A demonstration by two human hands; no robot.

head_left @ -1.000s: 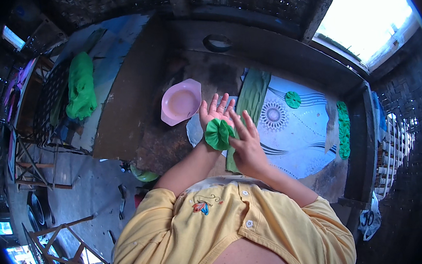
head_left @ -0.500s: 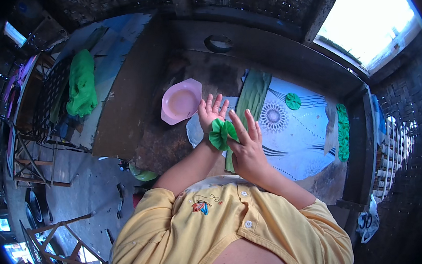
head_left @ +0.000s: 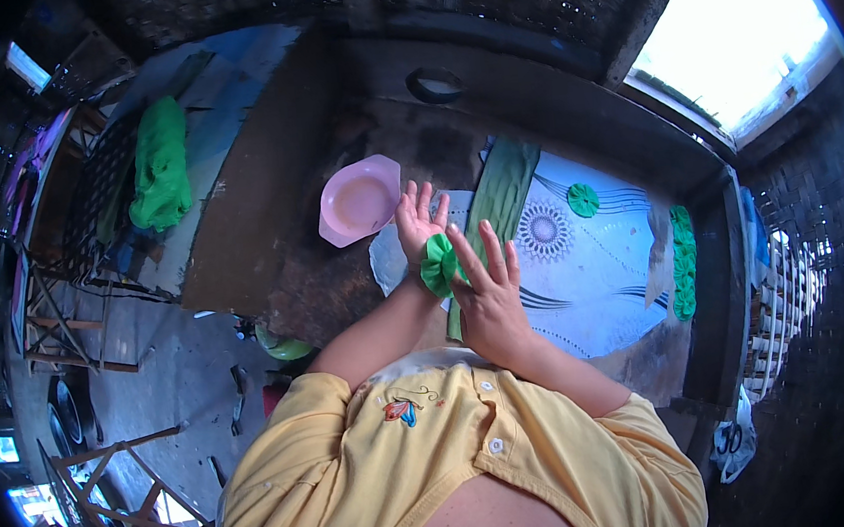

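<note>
Your left hand lies open, palm up, a pleated green flower set against the heel of its palm. Your right hand, visible fingers extended, now hides more of the flower than a second ago, apparently leaving it pressed between both hands; whether it pinches cannot be told. Across the worktop, clockwise from you: pink bowl toward eleven, green cloth one, second flower two, flower row three.
</note>
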